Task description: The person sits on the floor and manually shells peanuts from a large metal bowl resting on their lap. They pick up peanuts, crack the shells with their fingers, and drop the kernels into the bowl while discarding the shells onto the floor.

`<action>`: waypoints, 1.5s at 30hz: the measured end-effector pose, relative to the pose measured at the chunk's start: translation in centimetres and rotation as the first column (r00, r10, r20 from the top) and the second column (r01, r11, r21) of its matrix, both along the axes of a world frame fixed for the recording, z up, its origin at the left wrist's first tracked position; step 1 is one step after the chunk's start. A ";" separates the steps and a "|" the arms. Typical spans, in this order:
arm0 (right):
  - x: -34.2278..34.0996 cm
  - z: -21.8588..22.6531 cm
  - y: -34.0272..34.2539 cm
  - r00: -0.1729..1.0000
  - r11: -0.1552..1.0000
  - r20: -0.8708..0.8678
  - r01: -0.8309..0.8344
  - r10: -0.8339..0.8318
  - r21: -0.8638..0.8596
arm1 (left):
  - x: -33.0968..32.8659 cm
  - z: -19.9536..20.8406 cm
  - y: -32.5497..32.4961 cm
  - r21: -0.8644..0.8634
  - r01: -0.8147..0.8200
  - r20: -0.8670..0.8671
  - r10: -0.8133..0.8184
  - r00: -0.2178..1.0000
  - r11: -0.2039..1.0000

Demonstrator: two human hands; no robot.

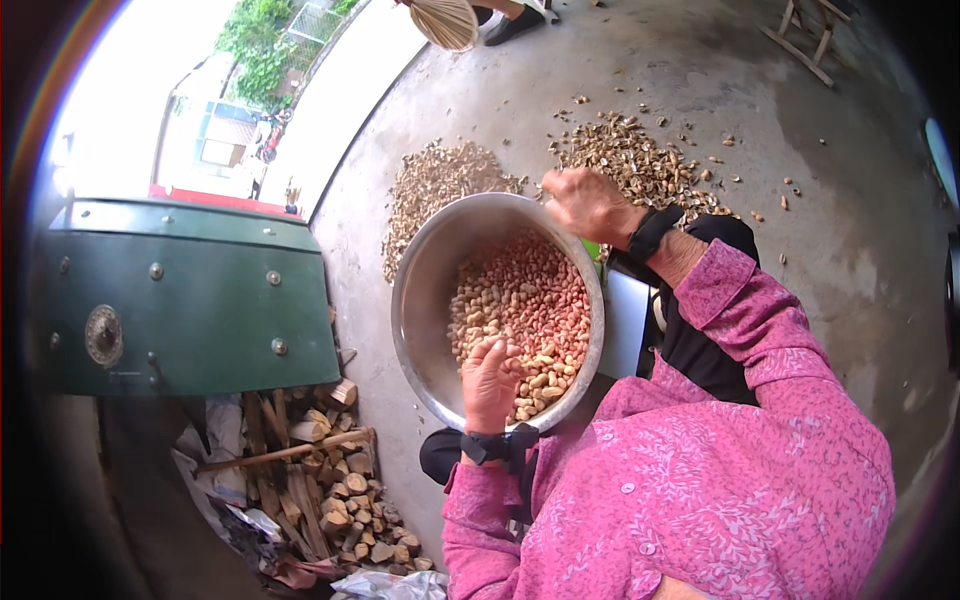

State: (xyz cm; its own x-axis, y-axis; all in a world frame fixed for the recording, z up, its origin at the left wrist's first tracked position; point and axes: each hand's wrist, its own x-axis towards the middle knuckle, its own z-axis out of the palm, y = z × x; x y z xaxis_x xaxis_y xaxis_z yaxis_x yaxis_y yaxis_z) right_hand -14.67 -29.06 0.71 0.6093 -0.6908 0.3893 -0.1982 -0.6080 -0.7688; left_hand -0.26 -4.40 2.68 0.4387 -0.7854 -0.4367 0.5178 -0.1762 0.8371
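A large metal basin (420,250) sits in front of me. Red-skinned shelled peanuts (525,275) fill its far and right part, and unshelled peanuts (545,380) lie at the near side and the left. Over the basin's near part is my left hand (488,388), its fingers curled just above the nuts; whatever they hold is hidden. My right hand (592,205) is closed beside the basin's far right rim, near a pile of broken peanut shells (630,155). Its fingertips are turned away, so I cannot see what is in them.
A second shell heap (440,190) lies on the concrete floor beyond the basin. At left stands a dark green metal-fronted box (200,300), with stacked firewood (350,500) below it. A person's shoe (515,25) and a woven fan (445,22) show at the top, a wooden stool (805,35) at far right.
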 end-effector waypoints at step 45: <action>8.5 -3.3 12.3 0.616 0.473 0.161 -0.723 0.771 0.503 | 0.5 -2.6 4.8 -0.066 -0.255 -0.118 0.246 0.962 0.965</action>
